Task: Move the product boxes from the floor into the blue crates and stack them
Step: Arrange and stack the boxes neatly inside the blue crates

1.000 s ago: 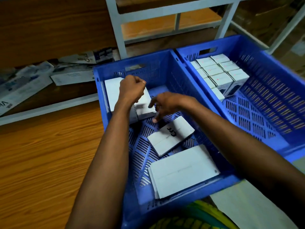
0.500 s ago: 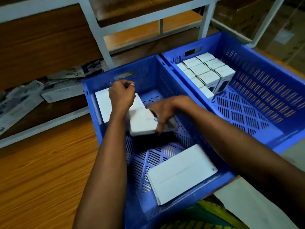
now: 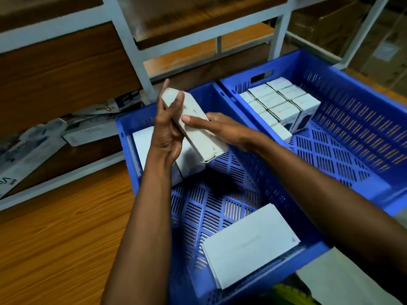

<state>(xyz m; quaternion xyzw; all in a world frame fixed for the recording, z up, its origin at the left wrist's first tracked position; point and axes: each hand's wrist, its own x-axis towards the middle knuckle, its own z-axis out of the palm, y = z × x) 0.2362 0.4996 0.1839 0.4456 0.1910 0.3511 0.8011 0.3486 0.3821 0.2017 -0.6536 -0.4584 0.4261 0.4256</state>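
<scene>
the long white box (image 3: 195,128) is in the air above the back part of the near crate (image 3: 126,139), tilted, with its upper end to the left; the left hand (image 3: 168,130) holds that upper end, fingers reaching up along it and one fingertip laid on the end face; the right hand (image 3: 220,130) grips the middle, thumb on the front face, the other fingers behind the box where i cannot see them well.

as a judgement, the work is somewhere in the middle; the corner boxes (image 3: 143,142) stand at the back left of the near crate and one flat box (image 3: 248,243) lies at its front; the far crate (image 3: 356,100) has a tidy block of small boxes (image 3: 279,104) in its back left corner; much of both slotted bottoms is bare, and the held box is not yet placed.

the boxes are matt white card with sharp edges; the held one has small specks and a loose lower flap, perhaps worn; the crates are hard blue plastic with slotted walls and handle holes; the floor (image 3: 55,238) is smooth with wood grain; crumpled packets (image 3: 33,148) lie under the white shelf rack (image 3: 132,51).
</scene>
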